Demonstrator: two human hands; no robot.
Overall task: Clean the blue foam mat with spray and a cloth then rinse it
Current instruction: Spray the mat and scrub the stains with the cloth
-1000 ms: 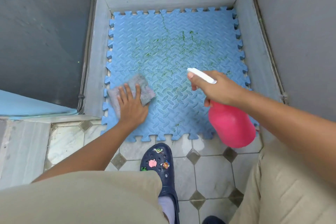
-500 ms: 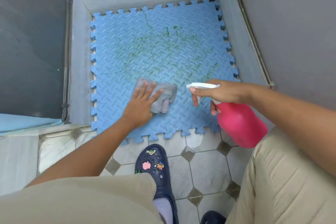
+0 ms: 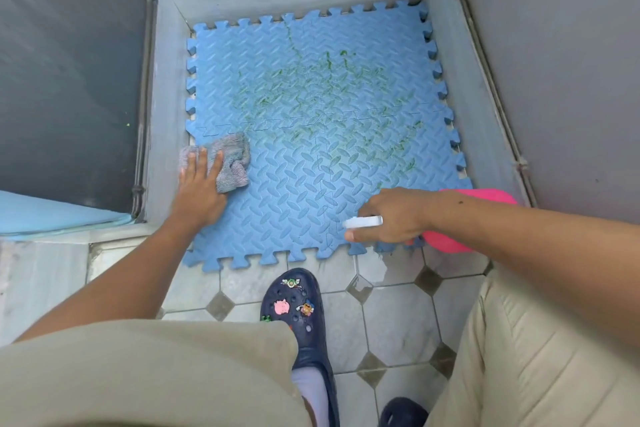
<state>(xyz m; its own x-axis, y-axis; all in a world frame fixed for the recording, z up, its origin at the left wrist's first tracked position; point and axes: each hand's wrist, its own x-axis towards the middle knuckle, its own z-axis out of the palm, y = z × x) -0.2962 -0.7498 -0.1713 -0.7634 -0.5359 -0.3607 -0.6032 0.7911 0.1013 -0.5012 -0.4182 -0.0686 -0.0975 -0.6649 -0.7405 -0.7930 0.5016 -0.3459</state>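
A blue foam mat (image 3: 311, 87) of interlocked tiles lies flat in a shallow grey recess, smeared with green streaks across its middle. My left hand (image 3: 201, 191) presses flat on a grey cloth (image 3: 232, 158) at the mat's near left edge. Over the mat's near right corner, my right hand (image 3: 391, 218) grips a pink spray bottle (image 3: 446, 239) by its white nozzle head (image 3: 363, 221), which points left. Most of the bottle is hidden behind my wrist.
Raised grey curbs (image 3: 450, 73) and grey walls enclose the mat on three sides. Tiled floor (image 3: 391, 315) lies in front, with my dark clog (image 3: 298, 319) on it near the mat's front edge. A light blue ledge (image 3: 52, 215) sits at the left.
My left hand slid the cloth from the mat's near middle back to its left edge. My right hand with the bottle dropped lower, toward the near right corner.
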